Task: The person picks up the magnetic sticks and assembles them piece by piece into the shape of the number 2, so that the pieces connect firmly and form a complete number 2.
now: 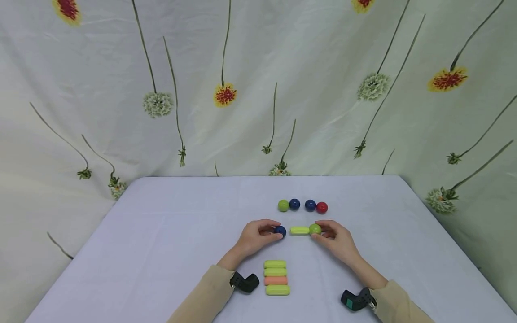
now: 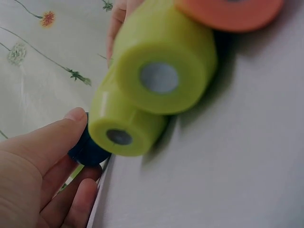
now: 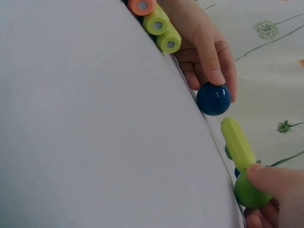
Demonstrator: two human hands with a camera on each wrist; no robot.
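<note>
My left hand [image 1: 257, 234] pinches a dark blue ball [image 1: 280, 231] between thumb and fingers, low over the table. Facing it, my right hand [image 1: 336, 238] holds a green ball [image 1: 315, 229] with thumb and fingers on either side. A yellow-green ribbed rod [image 1: 299, 231] joins that green ball and points at the blue one, with a small gap between them. The right wrist view shows the same gap between the rod [image 3: 237, 145] and the blue ball [image 3: 213, 99].
Behind the hands, a green ball [image 1: 283, 205], two dark blue balls [image 1: 294, 204] and a red ball [image 1: 322, 207] form a row. Nearer lie several yellow-green rods [image 1: 277, 290] and an orange rod [image 1: 276, 280], side by side. Metal discs show in the rod ends [image 2: 159, 77].
</note>
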